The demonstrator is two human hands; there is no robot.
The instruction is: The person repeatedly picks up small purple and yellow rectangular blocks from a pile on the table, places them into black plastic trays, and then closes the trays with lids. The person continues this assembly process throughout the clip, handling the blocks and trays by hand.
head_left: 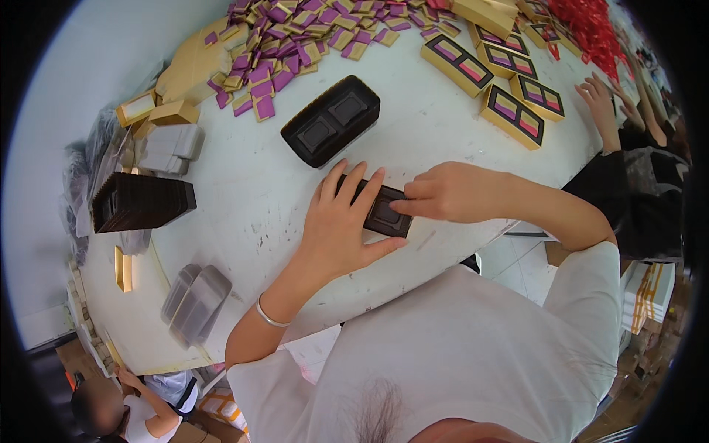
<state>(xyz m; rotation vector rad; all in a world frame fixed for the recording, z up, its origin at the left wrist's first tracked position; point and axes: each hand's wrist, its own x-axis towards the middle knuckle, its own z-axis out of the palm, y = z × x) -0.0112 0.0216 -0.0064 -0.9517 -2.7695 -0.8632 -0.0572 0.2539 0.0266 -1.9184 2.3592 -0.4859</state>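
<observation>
A small black tray with moulded square compartments lies in front of me near the table's edge. Over its left part rests my left hand, fingers stretched and spread across it, thumb along its near side. Closed fingertips of my right hand touch the right compartment; whether they pinch anything small is hidden. Just beyond my hands sits a stack of nested black trays. A taller stack of black trays leans at the left.
Purple-and-gold packets are heaped at the back. Gold boxes with packets in black inserts and red ribbon lie back right, near another person's hand. Clear plastic lids and a gold box lie left. Another person is lower left.
</observation>
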